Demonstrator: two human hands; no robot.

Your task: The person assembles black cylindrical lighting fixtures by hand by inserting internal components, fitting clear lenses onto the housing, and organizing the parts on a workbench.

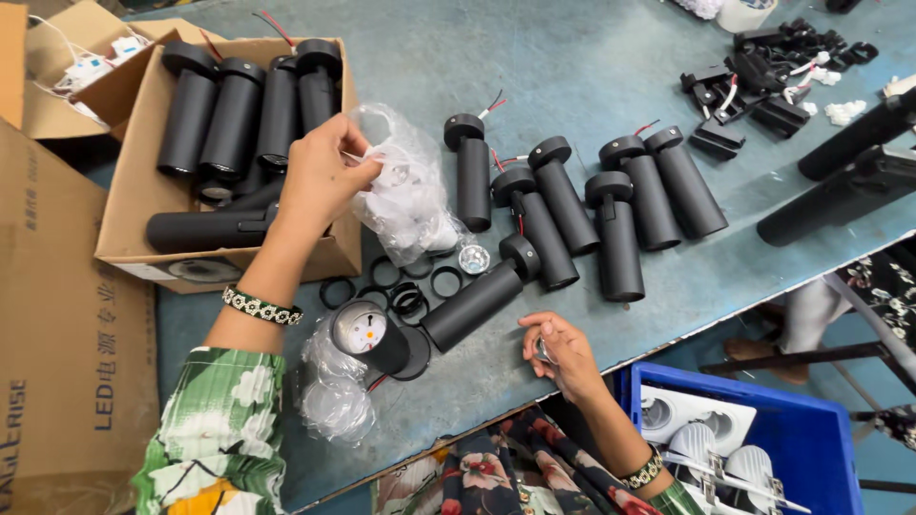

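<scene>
While the left hand point(320, 176) pinches inside the clear plastic bag point(405, 195) beside the cardboard box point(134, 205), the right hand point(563, 353) closes around a small shiny part at the surface's near edge; fitting it into the open black lamp point(382, 334) probably needs careful alignment.

Open brown cardboard box point(143, 205) at table's left, holding black cylinders. Second open brown box point(91, 91) behind it, top-left. Large flat brown carton point(67, 324) with dark print along left edge. Clear plastic bag point(410, 205) mid-table; another clear bag point(332, 401) at near edge. Blue plastic crate point(811, 443) bottom-right.
</scene>
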